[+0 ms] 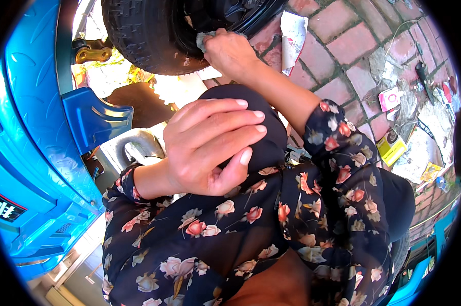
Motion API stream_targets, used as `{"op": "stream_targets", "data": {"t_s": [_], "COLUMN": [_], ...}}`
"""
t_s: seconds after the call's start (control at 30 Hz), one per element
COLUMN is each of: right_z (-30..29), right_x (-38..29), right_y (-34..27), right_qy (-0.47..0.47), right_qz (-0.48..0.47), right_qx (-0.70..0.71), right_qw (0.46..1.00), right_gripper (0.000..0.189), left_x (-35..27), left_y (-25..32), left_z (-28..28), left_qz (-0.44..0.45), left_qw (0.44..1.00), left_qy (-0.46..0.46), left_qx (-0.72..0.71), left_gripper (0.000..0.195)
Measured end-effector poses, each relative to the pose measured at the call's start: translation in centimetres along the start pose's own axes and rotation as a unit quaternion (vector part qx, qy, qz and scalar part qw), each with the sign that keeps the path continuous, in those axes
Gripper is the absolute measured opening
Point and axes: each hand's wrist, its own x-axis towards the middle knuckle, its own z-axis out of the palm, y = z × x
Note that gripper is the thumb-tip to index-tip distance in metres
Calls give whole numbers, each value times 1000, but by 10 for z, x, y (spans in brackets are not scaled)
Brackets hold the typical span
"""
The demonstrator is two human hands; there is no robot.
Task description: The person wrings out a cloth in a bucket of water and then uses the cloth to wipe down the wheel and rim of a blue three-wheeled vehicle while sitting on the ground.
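Observation:
At the top, my right hand (228,51) presses a bunched grey-blue cloth (202,40) against the black rim (192,42) of a wheel. The wheel's knobby black rubber tire (138,36) stands at the upper left of the hand. My left hand (215,147) is bent in front of my torso, over my dark-clad knee (249,95). Its back faces the camera, its fingers are loosely bent with small gaps, and no object shows in it. The palm side is hidden.
A blue vehicle body panel (35,76) with a blue bracket (96,118) fills the left. A gold-coloured metal shackle (93,54) is near the tire. Torn printed paper (293,40), a yellow box (392,147) and a pink-white box (389,99) lie on brick paving (353,44).

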Motion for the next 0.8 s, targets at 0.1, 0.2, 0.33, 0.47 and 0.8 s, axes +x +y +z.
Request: {"op": "stream_targets", "data": {"t_s": [0.1,0.2,0.33,0.47,0.8], "right_z": [-6,-15,-37,-34,-109], "right_x": [9,19,6,26,22], "right_y": [7,18,31,-1,12], "right_qy": [-115,-174,-249,26,-23], "right_qz": [95,279,307,182,-20], "right_qx": [106,381,593,623,594], "right_qw": [983,864,702,760,804], "right_gripper": [28,43,70,36,28], "left_x": [6,9,19,20,22], "left_y": [5,8,17,24,22], "left_z": [4,10,8,9,13], "left_qz": [-3,1,-16,-17,-33], "left_qw": [1000,1000,997,998,999], "left_qy": [-9,-13,-65,-55,-25], "left_qx": [10,17,22,22,30], "left_gripper": [23,23,23,23,22]}}
